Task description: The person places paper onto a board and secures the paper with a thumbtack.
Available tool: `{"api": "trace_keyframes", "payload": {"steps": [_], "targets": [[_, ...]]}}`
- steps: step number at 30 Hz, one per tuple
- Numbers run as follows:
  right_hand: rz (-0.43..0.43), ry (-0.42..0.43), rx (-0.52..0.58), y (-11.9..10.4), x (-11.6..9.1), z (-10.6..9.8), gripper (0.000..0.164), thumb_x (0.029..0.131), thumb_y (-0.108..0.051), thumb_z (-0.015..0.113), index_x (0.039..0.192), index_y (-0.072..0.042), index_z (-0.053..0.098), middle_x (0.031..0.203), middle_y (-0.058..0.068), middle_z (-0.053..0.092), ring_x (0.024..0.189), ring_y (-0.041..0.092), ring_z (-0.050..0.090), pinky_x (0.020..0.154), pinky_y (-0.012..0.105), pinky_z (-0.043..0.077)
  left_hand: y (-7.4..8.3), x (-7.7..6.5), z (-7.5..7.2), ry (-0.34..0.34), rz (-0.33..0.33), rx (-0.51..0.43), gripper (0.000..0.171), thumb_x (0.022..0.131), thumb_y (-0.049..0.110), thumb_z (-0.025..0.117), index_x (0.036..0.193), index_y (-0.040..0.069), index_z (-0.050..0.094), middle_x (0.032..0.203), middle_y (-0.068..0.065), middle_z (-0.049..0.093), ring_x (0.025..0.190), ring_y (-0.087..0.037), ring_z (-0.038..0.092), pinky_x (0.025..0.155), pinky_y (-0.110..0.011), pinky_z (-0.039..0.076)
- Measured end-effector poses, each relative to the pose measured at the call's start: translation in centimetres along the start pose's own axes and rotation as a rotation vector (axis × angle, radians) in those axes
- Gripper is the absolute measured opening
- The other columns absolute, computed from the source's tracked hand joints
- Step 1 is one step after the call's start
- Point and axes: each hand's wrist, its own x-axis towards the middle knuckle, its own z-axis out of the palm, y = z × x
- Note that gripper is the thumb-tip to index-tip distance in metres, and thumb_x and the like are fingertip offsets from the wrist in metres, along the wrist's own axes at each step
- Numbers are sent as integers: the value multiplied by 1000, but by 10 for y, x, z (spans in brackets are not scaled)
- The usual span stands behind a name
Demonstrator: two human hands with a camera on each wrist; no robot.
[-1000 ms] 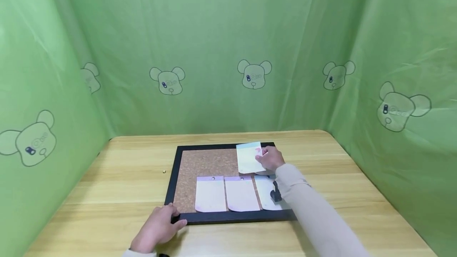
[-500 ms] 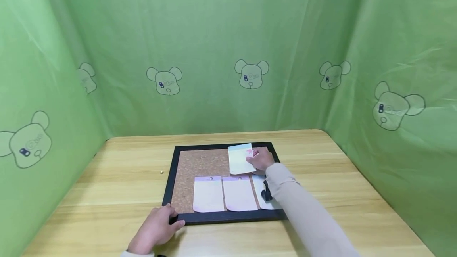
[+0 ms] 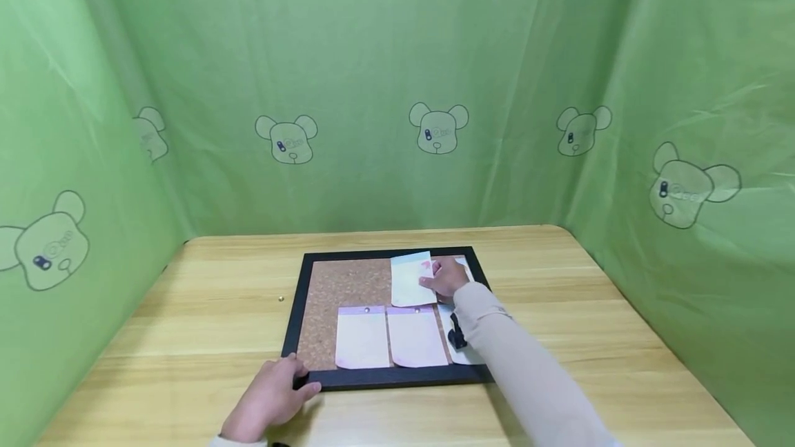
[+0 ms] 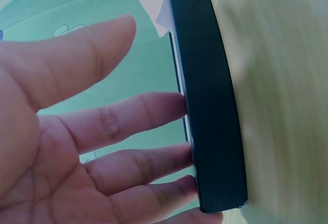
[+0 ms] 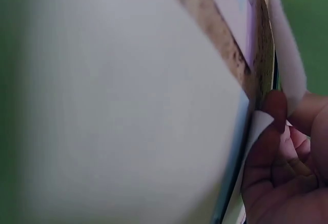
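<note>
My right hand (image 3: 447, 276) pinches a white paper sheet (image 3: 410, 281) by its right edge, over the upper part of a black-framed corkboard (image 3: 354, 278). The sheet has a pale blue top band and a small pink print. In the right wrist view, the raised sheet (image 5: 288, 49) curves up between thumb and fingers. My left hand (image 3: 271, 392) rests at the board's front left corner. Its extended fingertips touch the black frame (image 4: 207, 96) in the left wrist view. Two purple-topped sheets (image 3: 362, 340) lie pinned along the lower cork, beside a blue-topped sheet (image 5: 138, 111).
Another white sheet (image 3: 462, 263) shows at the board's upper right, mostly hidden behind the right hand. A small brass-coloured pin (image 3: 281, 299) lies on the wooden table (image 3: 230, 323), left of the board. Green curtains (image 3: 366, 185) enclose the table at the back and sides.
The right hand has moved left across the upper board with the sheet, which now sits above the middle pinned one. The left hand stays at the corner.
</note>
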Motion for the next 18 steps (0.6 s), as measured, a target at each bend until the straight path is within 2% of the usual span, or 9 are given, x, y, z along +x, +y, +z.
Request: {"api": "trace_keyframes", "payload": {"steps": [8,18], "targets": [[-7,-46,-65,0,9,6,39,78,-23,83,70,-9,47,65,3,48,64,21,50,57,30,42,-3,0,1,36,51,8,33,84,26,76,100,-3,70,124,-36,55,114,-48,53,96,-59,42],[34,-74,-119,-8,14,8,40,76,-24,84,65,-9,48,63,3,48,60,19,50,54,29,44,-3,2,1,22,31,8,34,85,26,75,102,-3,69,126,-35,54,116,-48,52,97,-59,41]]}}
